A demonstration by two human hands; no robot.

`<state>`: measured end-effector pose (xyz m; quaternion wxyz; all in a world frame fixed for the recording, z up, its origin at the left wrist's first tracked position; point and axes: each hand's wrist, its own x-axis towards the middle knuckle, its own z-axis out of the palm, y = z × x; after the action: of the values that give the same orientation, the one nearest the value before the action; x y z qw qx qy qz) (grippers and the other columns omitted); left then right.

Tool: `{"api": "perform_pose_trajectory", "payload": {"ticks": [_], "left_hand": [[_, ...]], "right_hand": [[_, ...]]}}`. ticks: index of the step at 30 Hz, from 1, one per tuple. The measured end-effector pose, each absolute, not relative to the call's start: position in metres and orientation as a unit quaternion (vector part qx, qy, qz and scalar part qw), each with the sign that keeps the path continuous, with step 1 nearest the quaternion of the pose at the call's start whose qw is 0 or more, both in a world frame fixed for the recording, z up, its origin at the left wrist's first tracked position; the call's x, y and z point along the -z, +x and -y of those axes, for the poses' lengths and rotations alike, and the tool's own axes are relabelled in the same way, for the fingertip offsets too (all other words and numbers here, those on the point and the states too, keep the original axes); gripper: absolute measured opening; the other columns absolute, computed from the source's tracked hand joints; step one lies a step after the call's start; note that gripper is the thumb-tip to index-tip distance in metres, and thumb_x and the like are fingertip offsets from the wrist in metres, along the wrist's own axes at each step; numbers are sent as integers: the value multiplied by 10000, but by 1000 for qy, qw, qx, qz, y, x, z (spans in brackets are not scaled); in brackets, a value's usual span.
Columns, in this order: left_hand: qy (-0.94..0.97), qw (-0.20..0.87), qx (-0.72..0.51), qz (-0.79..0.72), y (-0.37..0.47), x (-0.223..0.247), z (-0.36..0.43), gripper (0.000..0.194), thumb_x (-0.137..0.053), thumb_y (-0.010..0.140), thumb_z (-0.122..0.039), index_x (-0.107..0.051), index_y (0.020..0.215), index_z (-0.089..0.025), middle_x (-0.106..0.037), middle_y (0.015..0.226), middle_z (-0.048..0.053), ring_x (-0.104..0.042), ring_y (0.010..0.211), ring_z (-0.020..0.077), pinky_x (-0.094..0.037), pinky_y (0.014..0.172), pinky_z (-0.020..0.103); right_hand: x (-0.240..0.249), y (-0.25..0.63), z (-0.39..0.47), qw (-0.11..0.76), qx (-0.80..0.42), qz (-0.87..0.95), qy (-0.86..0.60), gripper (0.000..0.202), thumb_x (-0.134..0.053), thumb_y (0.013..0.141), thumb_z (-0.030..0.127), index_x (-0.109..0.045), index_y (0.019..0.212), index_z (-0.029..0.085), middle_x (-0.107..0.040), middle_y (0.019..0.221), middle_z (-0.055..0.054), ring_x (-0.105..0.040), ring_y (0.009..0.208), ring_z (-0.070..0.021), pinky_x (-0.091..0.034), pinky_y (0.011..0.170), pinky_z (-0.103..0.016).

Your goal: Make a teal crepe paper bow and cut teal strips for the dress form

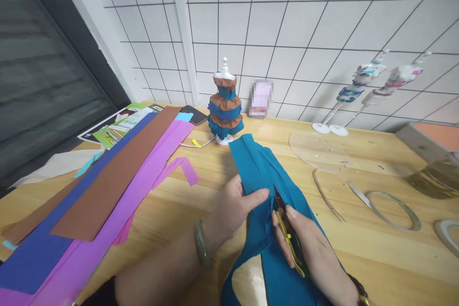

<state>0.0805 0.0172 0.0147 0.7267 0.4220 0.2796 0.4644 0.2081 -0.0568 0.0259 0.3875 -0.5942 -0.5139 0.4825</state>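
Across the front of the table lies a long strip of teal crepe paper [247, 155], folded and overlapping itself. My left hand [231, 210] is closed on its edge, the thumb pressed flat over the top. In my right hand [313, 241] is a pair of thread snips [291, 244] with yellow-green handles. Their dark pointed blades rest at a fold of the paper, just right of my left thumb. Whether the blades have cut into the paper, I cannot tell. Beyond the strip stands a small dress form [225, 105] wrapped in ruffled brown and teal paper.
Brown [118, 181], blue and purple paper strips lie stacked at left, near a dark phone [193, 114]. A blurred upright card [260, 99] leans on the tiled wall. Two more small dress forms [362, 81], a clear disc [317, 150], tape rings [394, 210] and a box [426, 141] stand right.
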Motion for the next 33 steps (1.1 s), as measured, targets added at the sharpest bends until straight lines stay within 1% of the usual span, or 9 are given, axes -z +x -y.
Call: {"api": "perform_pose_trajectory", "payload": {"ticks": [3, 7, 11, 14, 20, 24, 28, 31, 33], "left_hand": [[423, 727, -464, -278, 81, -14, -17, 277, -660, 708, -212, -601, 971, -148, -650, 951, 82, -587, 868, 195, -445, 820, 348], [422, 728, -460, -284, 80, -12, -17, 282, -664, 703, -215, -603, 970, -149, -651, 950, 81, -587, 876, 196, -444, 820, 339], [419, 730, -459, -284, 80, -12, -17, 282, -667, 699, -215, -606, 967, -151, -651, 965, 82, -587, 878, 196, -443, 820, 338], [416, 730, -463, -282, 80, -14, -17, 287, -673, 691, -213, -607, 962, -145, -652, 968, 85, -588, 885, 199, -443, 823, 334], [424, 726, -459, -286, 80, -13, -18, 276, -667, 697, -216, -606, 957, -149, -653, 953, 81, -590, 860, 194, -443, 809, 337], [430, 721, -460, -289, 80, -10, -19, 270, -660, 703, -208, -604, 961, -148, -649, 940, 81, -585, 841, 186, -448, 791, 337], [432, 723, -455, -288, 80, -10, -18, 299, -656, 707, -214, -598, 992, -145, -646, 942, 86, -582, 837, 184, -454, 774, 328], [425, 727, -454, -291, 80, -10, -18, 303, -664, 698, -229, -601, 982, -144, -649, 939, 86, -585, 837, 186, -455, 777, 329], [422, 730, -454, -289, 80, -11, -18, 294, -665, 695, -230, -605, 970, -145, -651, 939, 85, -587, 838, 186, -453, 785, 332]], "right_hand": [[-27, 208, 56, 383, -476, 519, -597, 517, -237, 915, 477, -451, 515, 228, -485, 441, 18, -513, 512, -135, -429, 625, -235], [-28, 208, 56, 385, -448, 532, -606, 515, -275, 893, 509, -445, 492, 234, -505, 461, 3, -540, 560, -150, -440, 698, -244], [-30, 207, 56, 391, -451, 537, -597, 521, -272, 847, 597, -458, 504, 252, -504, 429, -1, -520, 486, -167, -473, 608, -267], [-32, 207, 55, 402, -448, 539, -590, 522, -300, 811, 640, -452, 490, 257, -509, 414, -4, -524, 471, -173, -487, 591, -274], [-32, 207, 55, 410, -451, 534, -586, 507, -329, 801, 642, -474, 512, 251, -514, 419, 0, -527, 458, -167, -490, 560, -268], [-29, 207, 55, 404, -465, 521, -590, 466, -311, 841, 589, -519, 608, 243, -501, 431, 11, -508, 455, -159, -476, 530, -259], [-29, 206, 55, 389, -475, 525, -589, 492, -284, 868, 553, -451, 527, 240, -476, 424, 7, -500, 469, -152, -458, 519, -248], [-30, 206, 56, 388, -479, 525, -587, 493, -289, 852, 580, -448, 534, 238, -473, 418, 12, -481, 448, -149, -444, 495, -248], [-29, 205, 56, 385, -483, 525, -585, 495, -284, 865, 559, -442, 529, 232, -473, 425, 14, -486, 458, -142, -436, 502, -240]]}}
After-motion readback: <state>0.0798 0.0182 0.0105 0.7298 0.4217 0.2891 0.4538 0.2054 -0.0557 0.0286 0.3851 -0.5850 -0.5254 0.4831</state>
